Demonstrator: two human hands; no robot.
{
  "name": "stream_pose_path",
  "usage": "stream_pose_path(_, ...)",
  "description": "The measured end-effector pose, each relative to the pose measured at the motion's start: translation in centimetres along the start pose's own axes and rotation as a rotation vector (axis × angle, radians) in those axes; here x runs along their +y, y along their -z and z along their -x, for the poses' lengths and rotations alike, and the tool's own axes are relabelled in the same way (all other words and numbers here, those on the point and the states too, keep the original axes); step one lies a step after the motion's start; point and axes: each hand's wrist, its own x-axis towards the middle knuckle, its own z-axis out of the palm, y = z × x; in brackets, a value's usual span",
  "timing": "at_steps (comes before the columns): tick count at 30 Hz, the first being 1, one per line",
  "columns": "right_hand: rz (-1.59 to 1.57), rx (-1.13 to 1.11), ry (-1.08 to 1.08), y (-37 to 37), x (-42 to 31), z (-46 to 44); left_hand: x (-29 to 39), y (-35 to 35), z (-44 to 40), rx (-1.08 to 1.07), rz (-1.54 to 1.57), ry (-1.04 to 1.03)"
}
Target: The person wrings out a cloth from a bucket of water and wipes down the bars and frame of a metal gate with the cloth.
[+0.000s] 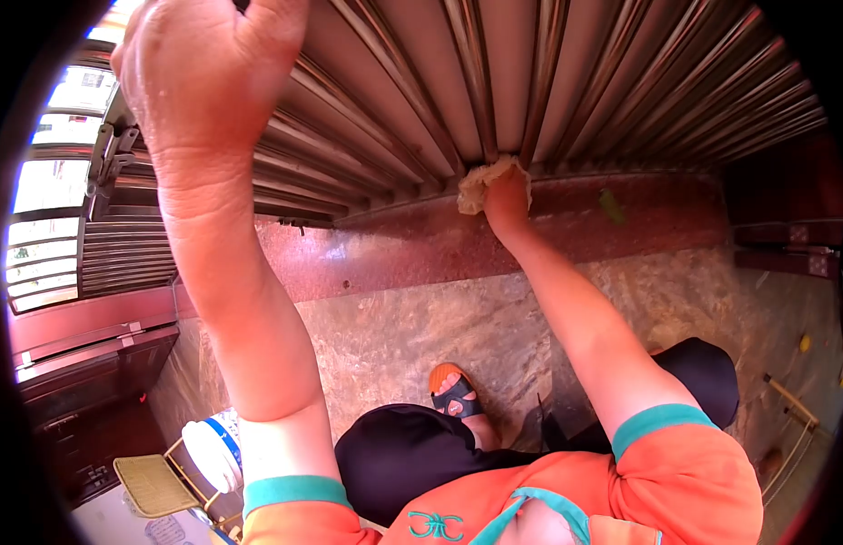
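Note:
My right hand (507, 198) presses a crumpled pale yellow cloth (474, 189) against the foot of the metal bars (481, 82), where they meet a dark red ledge (585, 204). Its fingers are bent into the cloth and partly covered by it. My left hand (208, 73) is raised high at the upper left, in front of the bars. The top edge of the view cuts off most of its fingers, so what it touches or holds does not show.
Below the ledge is a brown marbled floor (394, 331). A white and blue bucket (213, 450) and a woven chair (156, 484) are at the lower left. A dark red door frame (94, 363) lies left. Another light frame (791, 400) is at the right.

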Motion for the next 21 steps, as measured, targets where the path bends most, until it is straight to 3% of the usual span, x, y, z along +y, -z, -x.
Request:
stream_pose_path(1,-0.063,-0.035,-0.043,0.6,-0.4,-0.9,0.0,0.0,-0.3,-0.005,-0.122,-0.045)
stream_pose_path(5,0.21,-0.77,0.079,11.1,-11.2,-0.9,-3.6,-0.3,-0.3,0.003,-0.4,0.006)
stream_pose_path(8,-0.161,-0.079,0.339,7.0,-12.0,2.6,-2.8,-0.2,-0.1,-0.001,-0.414,-0.062)
stream_pose_path(10,-0.28,-0.111,0.478,7.7,-15.2,1.8,-1.8,-0.2,-0.3,-0.031,-0.34,-0.027)
stream_pose_path(12,-0.425,0.037,0.538,10.7,-20.7,1.7,-3.3,0.1,-0.7,-0.102,-0.326,0.116)
stream_pose_path(15,-0.635,0.246,0.635,12.9,-27.0,-0.6,-2.6,0.1,-0.9,-0.171,-0.339,0.136)
stream_pose_path(16,-0.745,0.342,0.607,13.1,-28.2,-1.2,-2.3,0.1,-0.9,-0.233,-0.157,0.125)
stream_pose_path(21,-0.598,0.267,0.632,10.4,-25.0,-1.1,-3.4,-0.2,-1.1,-0.247,0.026,0.067)
